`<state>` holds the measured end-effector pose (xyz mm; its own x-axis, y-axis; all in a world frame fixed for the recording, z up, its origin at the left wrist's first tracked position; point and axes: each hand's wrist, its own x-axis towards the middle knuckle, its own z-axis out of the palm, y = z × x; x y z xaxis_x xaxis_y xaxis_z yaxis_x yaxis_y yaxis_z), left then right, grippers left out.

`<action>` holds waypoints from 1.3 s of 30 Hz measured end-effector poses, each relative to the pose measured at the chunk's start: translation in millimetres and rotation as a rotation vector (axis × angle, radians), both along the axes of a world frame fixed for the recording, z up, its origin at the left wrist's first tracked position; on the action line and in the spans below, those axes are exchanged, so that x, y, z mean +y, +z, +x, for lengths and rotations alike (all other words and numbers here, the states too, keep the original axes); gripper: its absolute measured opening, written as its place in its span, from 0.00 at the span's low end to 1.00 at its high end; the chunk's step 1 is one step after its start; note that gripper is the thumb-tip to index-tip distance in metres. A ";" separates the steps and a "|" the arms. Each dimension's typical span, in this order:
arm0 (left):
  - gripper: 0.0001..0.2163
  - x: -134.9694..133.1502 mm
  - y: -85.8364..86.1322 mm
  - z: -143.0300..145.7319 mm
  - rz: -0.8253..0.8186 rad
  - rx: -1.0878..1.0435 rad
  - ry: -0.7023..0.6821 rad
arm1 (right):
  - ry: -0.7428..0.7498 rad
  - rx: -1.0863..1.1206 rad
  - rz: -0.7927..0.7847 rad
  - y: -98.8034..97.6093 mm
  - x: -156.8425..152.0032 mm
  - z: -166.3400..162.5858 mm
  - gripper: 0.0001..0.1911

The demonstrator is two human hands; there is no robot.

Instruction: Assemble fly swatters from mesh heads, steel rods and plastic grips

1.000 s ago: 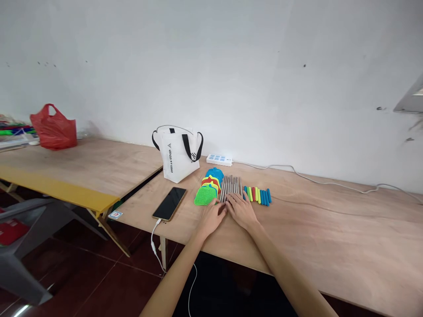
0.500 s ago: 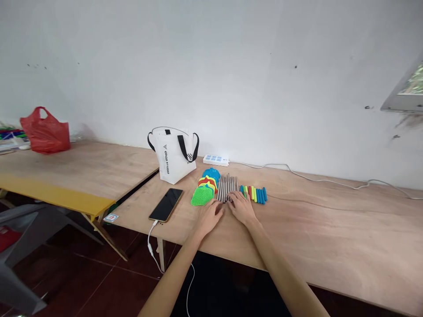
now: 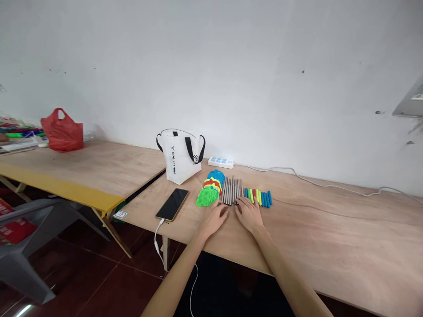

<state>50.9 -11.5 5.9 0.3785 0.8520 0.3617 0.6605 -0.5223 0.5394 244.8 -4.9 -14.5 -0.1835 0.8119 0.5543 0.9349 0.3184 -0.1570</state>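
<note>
Both of my hands lie flat on the plywood table (image 3: 330, 237), fingers stretched out. My left hand (image 3: 214, 219) rests just below a row of grey metal rods (image 3: 232, 192), its fingertips near the rods' near ends and beside a stack of coloured mesh pieces (image 3: 209, 191) with a green one on top. My right hand (image 3: 250, 214) touches the near ends of the rods, next to a row of blue, green, yellow and red sticks (image 3: 258, 196). Neither hand holds anything.
A phone (image 3: 172, 204) on a white cable lies left of the mesh pieces. Behind stand a white tote bag (image 3: 180, 156) and a white power strip (image 3: 220, 162) with its cord along the wall. A second table (image 3: 82, 171) on the left bears a red plastic bag (image 3: 62, 130).
Both hands have slid slightly back from the rods toward me and stay flat. The camera view has swung a little; the objects on the table have not moved.
</note>
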 end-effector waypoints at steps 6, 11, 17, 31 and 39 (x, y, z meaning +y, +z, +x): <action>0.11 0.6 -2.8 -0.3 0.014 -0.007 -0.007 | -0.025 -0.022 -0.007 -2.3 -16.7 2.0 0.22; 0.10 1.8 -4.0 -0.2 0.020 -0.001 -0.008 | -0.032 -0.093 -0.013 -3.4 -35.5 3.5 0.23; 0.10 1.9 -4.6 0.2 0.028 0.004 -0.002 | -0.087 -0.120 -0.068 -0.1 -35.0 6.4 0.24; 0.10 0.8 -2.1 -0.8 0.011 0.004 -0.017 | 0.275 0.006 -0.239 16.8 -85.8 12.2 0.22; 0.11 -2.6 -2.8 -0.8 0.008 -0.014 -0.003 | 0.142 0.211 -0.300 5.5 -97.9 59.6 0.19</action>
<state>50.1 -14.1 3.1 0.3762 0.8478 0.3737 0.6511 -0.5288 0.5444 304.3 -102.8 -9.0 -0.2135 0.9183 0.3335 0.8220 0.3533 -0.4466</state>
